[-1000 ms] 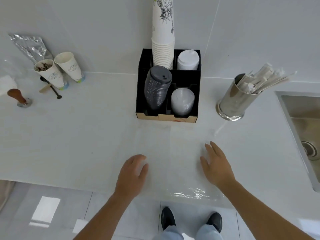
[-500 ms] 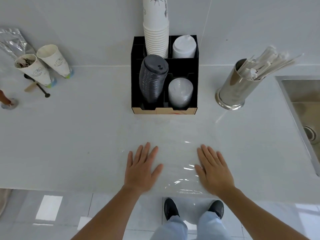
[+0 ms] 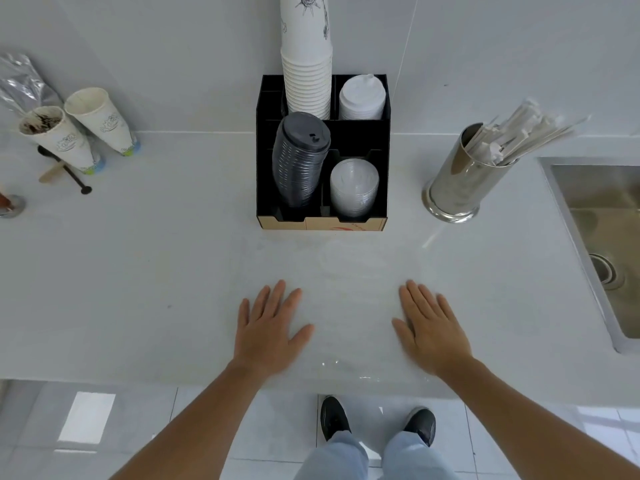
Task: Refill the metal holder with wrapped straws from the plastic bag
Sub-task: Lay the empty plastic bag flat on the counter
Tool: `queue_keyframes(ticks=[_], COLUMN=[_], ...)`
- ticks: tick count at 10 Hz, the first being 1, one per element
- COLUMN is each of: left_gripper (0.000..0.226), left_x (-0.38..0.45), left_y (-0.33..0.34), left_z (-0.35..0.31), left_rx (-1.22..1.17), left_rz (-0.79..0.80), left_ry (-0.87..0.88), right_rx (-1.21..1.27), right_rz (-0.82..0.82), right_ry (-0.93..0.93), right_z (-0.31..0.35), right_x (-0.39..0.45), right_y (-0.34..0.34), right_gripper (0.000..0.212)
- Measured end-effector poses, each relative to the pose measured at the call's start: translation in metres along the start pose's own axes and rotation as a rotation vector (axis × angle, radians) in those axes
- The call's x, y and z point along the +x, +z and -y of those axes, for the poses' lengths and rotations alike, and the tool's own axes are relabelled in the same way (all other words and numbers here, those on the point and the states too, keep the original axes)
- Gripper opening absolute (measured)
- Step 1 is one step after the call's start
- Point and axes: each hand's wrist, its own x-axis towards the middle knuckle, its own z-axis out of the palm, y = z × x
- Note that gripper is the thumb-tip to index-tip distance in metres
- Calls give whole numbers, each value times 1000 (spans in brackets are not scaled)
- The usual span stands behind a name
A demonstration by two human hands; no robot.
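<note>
Hands flat on clear plastic bag

Left hand (image 3: 268, 332) and right hand (image 3: 431, 330) lie spread, empty. Beyond the right hand, the shiny cylindrical metal holder (image 3: 462, 181) holds white wrapped straws (image 3: 519, 135) leaning rightward.

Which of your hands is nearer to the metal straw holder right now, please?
Right. The right hand lies flat on the counter, below and slightly left of the metal holder in the image; the left hand lies flat farther left.

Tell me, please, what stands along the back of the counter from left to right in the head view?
Foil bag → two paper cups → black organizer with cups and lids → metal holder of wrapped straws → sink.
</note>
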Motion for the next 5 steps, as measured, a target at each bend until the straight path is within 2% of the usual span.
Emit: queue_keyframes(ticks=[2, 3, 4, 5], left_gripper=[71, 61, 53, 48], left_x=[6, 13, 18, 21], left_y=[-24, -41, -49, -57], left_z=[-14, -27, -35, -42], left_rx=[4, 17, 11, -24], left_rz=[114, 145, 155, 152], left_ry=[-42, -58, -65, -40], right_rx=[61, 146, 269, 463], right_rz=[76, 140, 181, 150], right_ry=[-34, -31, 9, 111], right_z=[0, 1, 1, -6], right_x=[4, 11, 14, 18], right_y=[-17, -35, -53, -72], right_gripper=[67, 63, 66, 60])
